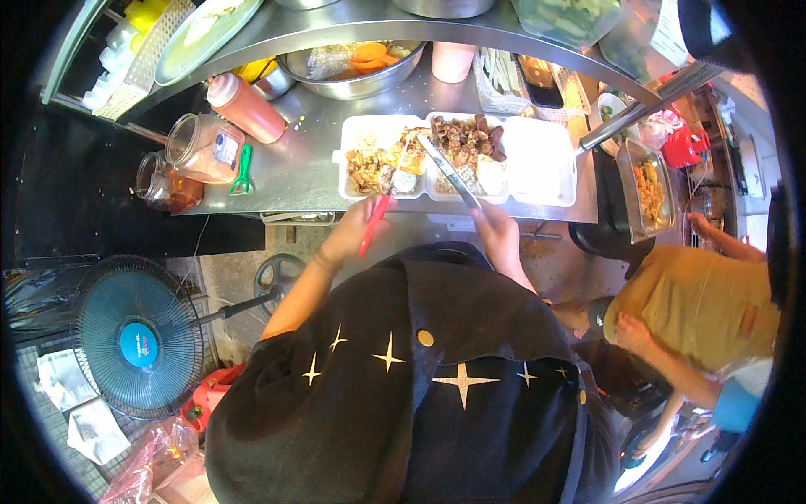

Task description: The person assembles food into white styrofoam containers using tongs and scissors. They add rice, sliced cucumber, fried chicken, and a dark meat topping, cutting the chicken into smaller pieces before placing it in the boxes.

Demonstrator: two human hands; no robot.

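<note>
A white foam food box [537, 164] lies open on the steel counter [294, 164], holding pale fried pieces on the left and dark meat pieces [463, 139] in the middle. My left hand [357, 231] grips a red-handled utensil [375, 220] whose tip reaches into the left food. My right hand [497, 228] holds long metal tongs [449, 172] that stretch up to the dark meat. Both hands sit at the counter's near edge, just below the box.
A red squeeze bottle [245, 107], a tipped clear jar [201, 147], a green tool [243, 170] and a steel bowl [353, 71] stand on the counter. A blue fan [138, 336] is lower left. Another person in a yellow top [697, 307] is at the right.
</note>
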